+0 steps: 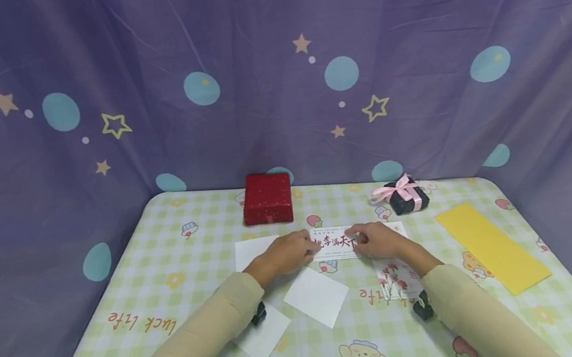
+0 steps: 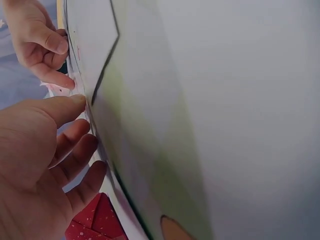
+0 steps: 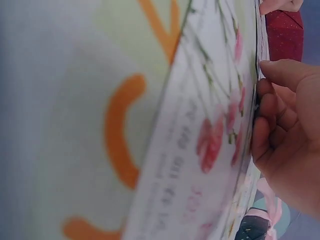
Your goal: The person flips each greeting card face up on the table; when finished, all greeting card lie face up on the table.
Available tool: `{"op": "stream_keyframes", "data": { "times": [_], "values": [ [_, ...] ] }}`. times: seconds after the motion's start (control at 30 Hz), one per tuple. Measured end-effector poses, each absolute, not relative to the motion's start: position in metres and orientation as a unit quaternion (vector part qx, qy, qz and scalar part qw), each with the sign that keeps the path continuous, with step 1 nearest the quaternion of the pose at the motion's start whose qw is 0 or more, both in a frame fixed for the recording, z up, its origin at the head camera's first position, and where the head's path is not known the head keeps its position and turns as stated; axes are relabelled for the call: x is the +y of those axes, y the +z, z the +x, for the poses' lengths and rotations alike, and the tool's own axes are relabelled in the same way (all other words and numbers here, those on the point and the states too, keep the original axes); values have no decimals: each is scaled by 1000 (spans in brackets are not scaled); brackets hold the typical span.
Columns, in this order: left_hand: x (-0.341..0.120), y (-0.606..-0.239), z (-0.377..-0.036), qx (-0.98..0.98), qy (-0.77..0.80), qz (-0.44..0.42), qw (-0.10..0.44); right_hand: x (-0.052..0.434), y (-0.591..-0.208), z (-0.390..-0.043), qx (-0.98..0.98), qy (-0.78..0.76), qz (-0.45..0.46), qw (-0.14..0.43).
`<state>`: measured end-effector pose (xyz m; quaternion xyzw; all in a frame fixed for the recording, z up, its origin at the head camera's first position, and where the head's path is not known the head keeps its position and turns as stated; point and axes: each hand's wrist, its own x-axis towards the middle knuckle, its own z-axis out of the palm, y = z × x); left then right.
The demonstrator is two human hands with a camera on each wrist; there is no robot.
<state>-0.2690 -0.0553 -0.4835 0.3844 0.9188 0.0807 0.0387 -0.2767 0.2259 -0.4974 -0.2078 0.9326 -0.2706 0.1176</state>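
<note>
A white card (image 1: 336,245) with dark red Chinese characters lies near the middle of the table. My left hand (image 1: 292,251) is at its left end, thumb and fingertips touching down at the card with the fingers loosely bent. Over the card's right part, my right hand (image 1: 379,240) rests its fingertips and thumb in the same manner. The left wrist view shows a gap between thumb and fingers of the left hand (image 2: 47,150). Below the right wrist lies a card with pink flowers (image 1: 393,281), partly covered by the forearm.
Several blank white cards (image 1: 317,297) lie nearer me. A red box (image 1: 268,198) stands at the back, and a black box with a pink ribbon (image 1: 409,199) is to its right. A long yellow sheet (image 1: 493,248) lies at the right. A purple curtain (image 1: 252,29) hangs behind the table.
</note>
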Motion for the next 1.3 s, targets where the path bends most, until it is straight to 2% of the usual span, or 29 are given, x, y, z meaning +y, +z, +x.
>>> {"op": "stream_keyframes", "data": {
  "times": [0.23,0.43,0.73,0.87,1.3],
  "values": [
    [-63,-471,-260,925,88,364,59,224,-489,-268,930,-254,-243,106],
    [-75,-464,-253,926,79,360,82,212,-481,-243,926,-235,-281,90],
    [-91,-460,-238,925,88,332,161,185,-482,-208,918,-235,-298,114],
    [-94,-460,-235,921,78,348,160,178,-486,-198,920,-229,-292,122],
    [-95,-465,-233,922,73,350,149,171,-490,-184,938,-191,-275,89]
  ]
}}
